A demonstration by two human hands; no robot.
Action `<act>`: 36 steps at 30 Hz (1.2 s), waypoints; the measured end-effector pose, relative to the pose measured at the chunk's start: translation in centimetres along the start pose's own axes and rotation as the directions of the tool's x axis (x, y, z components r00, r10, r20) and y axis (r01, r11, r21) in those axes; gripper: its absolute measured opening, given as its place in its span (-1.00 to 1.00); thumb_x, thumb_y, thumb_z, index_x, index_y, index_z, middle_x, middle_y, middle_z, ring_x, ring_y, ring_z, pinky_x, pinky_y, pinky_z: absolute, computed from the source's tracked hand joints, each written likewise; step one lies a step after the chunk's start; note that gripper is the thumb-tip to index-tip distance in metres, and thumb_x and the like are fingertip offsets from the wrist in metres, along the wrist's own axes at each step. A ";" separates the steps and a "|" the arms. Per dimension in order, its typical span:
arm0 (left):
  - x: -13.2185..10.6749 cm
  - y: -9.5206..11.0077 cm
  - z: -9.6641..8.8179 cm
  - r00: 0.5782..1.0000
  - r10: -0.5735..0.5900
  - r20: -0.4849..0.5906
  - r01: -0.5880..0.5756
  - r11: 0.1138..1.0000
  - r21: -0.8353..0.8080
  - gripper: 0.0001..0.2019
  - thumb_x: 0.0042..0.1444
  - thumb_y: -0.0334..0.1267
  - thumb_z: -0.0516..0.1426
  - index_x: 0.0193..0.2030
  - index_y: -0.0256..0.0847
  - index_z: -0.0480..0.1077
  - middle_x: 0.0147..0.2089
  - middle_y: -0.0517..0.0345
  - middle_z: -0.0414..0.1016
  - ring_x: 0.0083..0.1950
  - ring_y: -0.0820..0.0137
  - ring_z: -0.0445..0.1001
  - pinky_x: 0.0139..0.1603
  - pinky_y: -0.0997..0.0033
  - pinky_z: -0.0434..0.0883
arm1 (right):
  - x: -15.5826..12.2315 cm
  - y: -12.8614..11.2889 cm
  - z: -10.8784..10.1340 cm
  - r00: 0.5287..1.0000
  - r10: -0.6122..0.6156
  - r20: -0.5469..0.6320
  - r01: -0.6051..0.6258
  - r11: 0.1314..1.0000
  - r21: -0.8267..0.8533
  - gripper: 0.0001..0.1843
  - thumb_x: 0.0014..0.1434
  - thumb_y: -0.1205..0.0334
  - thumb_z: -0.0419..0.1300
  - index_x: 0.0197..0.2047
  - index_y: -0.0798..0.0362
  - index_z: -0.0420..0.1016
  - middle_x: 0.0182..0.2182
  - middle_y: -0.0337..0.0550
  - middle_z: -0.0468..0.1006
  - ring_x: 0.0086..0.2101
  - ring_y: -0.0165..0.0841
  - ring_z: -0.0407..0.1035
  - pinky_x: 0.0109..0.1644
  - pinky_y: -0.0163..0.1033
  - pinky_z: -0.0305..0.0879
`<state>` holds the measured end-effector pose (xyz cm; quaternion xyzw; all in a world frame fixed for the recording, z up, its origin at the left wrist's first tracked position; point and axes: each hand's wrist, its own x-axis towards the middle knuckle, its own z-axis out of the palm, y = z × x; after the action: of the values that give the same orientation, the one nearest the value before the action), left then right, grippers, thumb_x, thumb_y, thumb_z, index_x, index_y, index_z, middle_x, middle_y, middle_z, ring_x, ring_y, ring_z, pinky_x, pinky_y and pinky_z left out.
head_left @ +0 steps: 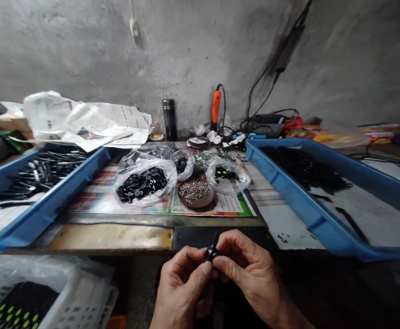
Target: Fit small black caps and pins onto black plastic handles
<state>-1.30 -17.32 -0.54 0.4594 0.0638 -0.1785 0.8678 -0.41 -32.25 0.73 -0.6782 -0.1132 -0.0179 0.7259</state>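
My left hand (182,288) and my right hand (248,269) meet just in front of the bench edge. Between their fingertips they pinch a small black plastic part (212,252), partly hidden by my fingers. Further ahead on the printed sheet (100,192) lie a clear bag of round black pieces (141,183) and a brown dish of small metal screws (195,192). Smaller clear bags of dark parts (227,176) sit beside the dish. Neither hand touches these.
Blue trays of black parts stand left (66,196) and right (309,205) on the bench. Behind are a steel flask (169,119), an orange-handled corded tool (216,106), crumpled papers (83,119) and cables. A white plastic crate (90,292) sits low at front left.
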 end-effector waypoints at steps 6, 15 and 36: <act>0.0 -0.3 -0.3 1.000 -0.017 0.015 0.017 1.000 0.006 -0.59 -0.10 -0.05 0.47 -0.26 -0.25 0.48 -0.48 0.17 0.51 -0.68 0.65 0.21 -0.72 0.69 0.11 | -0.1 0.5 -0.1 1.000 0.029 0.004 -0.029 0.999 0.041 -0.77 0.21 0.20 0.36 -0.29 0.09 0.38 -0.48 -0.31 0.41 -0.49 -0.48 0.39 -0.44 -0.50 0.35; -0.1 0.8 -0.7 0.995 0.017 0.097 -0.031 0.988 0.149 -0.62 -0.04 0.01 0.42 -0.30 -0.27 0.52 -0.53 0.23 0.38 -0.64 0.66 0.11 -0.65 0.67 0.06 | 0.2 -0.1 -0.7 0.997 0.081 0.007 -0.081 0.997 -0.003 -0.67 0.11 0.24 0.38 -0.23 0.05 0.26 -0.43 -0.33 0.41 -0.46 -0.46 0.36 -0.42 -0.45 0.34; 0.3 1.6 -1.5 0.823 0.482 0.301 -0.521 0.430 0.737 -0.92 0.21 -0.41 0.18 -0.25 -0.20 0.51 -0.30 0.13 0.61 -0.32 0.35 0.55 -0.25 0.52 0.43 | 2.5 -2.4 -2.8 0.713 -0.517 0.474 0.650 0.234 -0.723 -0.90 0.45 0.39 0.04 -0.18 0.10 0.26 -0.42 -0.20 0.44 -0.43 -0.36 0.36 -0.32 -0.29 0.24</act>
<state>-0.36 -15.34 -0.25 0.7883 -0.1809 0.0679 0.5841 1.94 -34.88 3.41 -0.8485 -0.3814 -0.2947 0.2186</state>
